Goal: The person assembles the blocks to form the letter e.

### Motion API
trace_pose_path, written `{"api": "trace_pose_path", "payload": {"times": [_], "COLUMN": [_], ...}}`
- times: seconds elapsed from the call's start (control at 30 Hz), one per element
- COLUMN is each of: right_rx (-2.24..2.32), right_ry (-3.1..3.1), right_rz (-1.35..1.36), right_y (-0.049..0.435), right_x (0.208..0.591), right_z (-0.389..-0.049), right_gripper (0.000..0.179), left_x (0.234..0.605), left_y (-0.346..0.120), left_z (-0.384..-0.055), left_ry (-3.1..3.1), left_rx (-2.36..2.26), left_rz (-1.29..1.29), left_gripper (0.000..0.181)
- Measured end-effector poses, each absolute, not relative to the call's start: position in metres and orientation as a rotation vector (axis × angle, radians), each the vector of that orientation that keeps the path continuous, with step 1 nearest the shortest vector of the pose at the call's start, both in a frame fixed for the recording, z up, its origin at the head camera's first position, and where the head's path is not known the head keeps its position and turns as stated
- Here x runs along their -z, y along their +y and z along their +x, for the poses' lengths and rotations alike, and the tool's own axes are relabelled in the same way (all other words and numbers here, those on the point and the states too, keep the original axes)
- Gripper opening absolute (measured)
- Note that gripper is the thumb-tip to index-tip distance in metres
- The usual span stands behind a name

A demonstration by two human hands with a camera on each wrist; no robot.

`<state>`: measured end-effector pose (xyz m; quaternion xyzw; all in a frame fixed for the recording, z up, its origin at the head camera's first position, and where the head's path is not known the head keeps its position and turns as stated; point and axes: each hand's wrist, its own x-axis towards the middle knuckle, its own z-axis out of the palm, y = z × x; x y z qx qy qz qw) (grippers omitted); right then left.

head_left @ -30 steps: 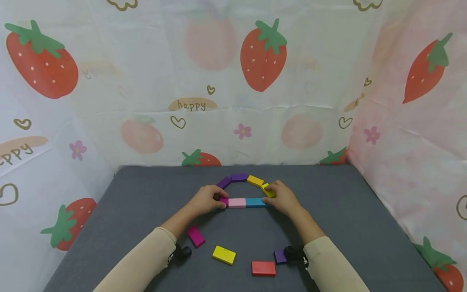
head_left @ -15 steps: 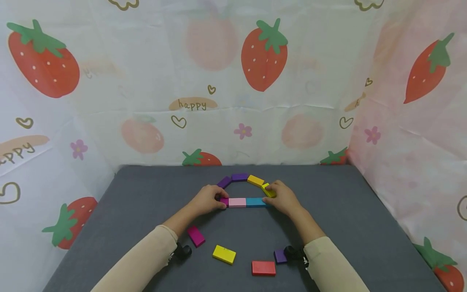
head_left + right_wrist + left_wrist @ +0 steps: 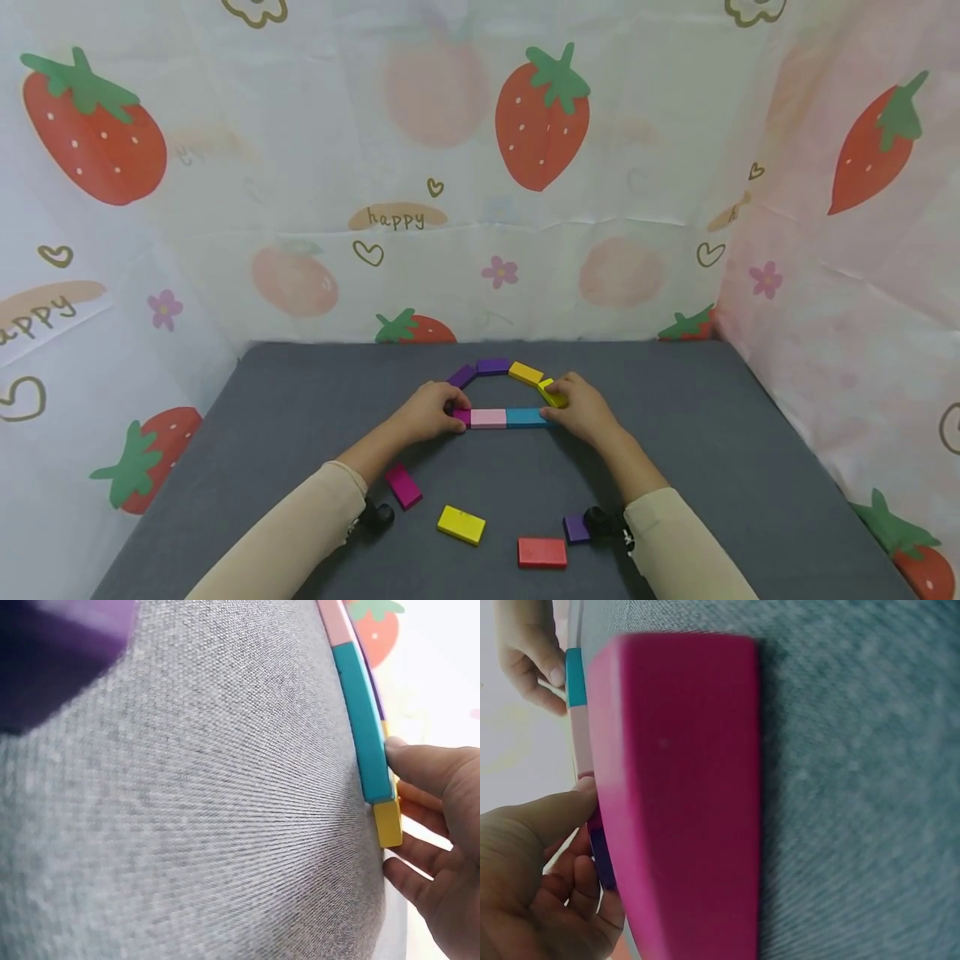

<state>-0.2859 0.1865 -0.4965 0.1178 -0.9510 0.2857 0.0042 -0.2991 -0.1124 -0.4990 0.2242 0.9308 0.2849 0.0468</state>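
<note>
In the head view, my left hand (image 3: pixel 431 412) pinches a magenta block (image 3: pixel 462 418) at the left end of a straight row. A pink block (image 3: pixel 488 419) and a blue block (image 3: pixel 525 418) continue that row. Behind it curves an arc of purple blocks (image 3: pixel 492 367) and yellow ones (image 3: pixel 526 372). My right hand (image 3: pixel 583 408) holds the arc's right-end yellow block (image 3: pixel 388 823), its thumb tip at the blue block's top edge. The left wrist view shows a dark purple block (image 3: pixel 602 859) by the left fingers, which partly hide the magenta piece.
Nearer the body lie loose blocks: magenta (image 3: pixel 404 487), yellow (image 3: pixel 461 525), red (image 3: pixel 542 552) and purple (image 3: pixel 576 528), the last partly behind the right wrist camera. Grey cloth (image 3: pixel 315 383) covers the table. A strawberry-print curtain (image 3: pixel 637 192) hangs behind and at both sides.
The hands and blocks stay where they were. Only the head view shifts very slightly.
</note>
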Motion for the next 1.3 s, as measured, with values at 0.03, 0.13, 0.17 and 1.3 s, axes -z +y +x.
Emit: {"api": "trace_pose_path", "payload": {"times": [0.03, 0.13, 0.17, 1.3], "right_rx": [-0.892, -0.88, -0.877, -0.858], "right_ry": [-2.981, -2.984, -2.986, -2.987], "right_rz": [0.37, 0.37, 0.37, 0.374], "right_y": [0.186, 0.186, 0.186, 0.187], "right_x": [0.497, 0.496, 0.496, 0.499], "right_z": [-0.286, -0.286, -0.286, -0.289], "right_gripper": [0.047, 0.047, 0.047, 0.047], "left_x": [0.499, 0.498, 0.498, 0.446], "left_y": [-0.112, -0.111, -0.111, -0.165], "left_z": [-0.299, -0.299, -0.299, -0.258], "left_ry": [2.844, 2.856, 2.86, 2.865], "left_rx": [-0.862, -0.839, -0.832, -0.986], "left_rz": [0.688, 0.698, 0.701, 0.655], "left_gripper": [0.025, 0.024, 0.024, 0.032]}}
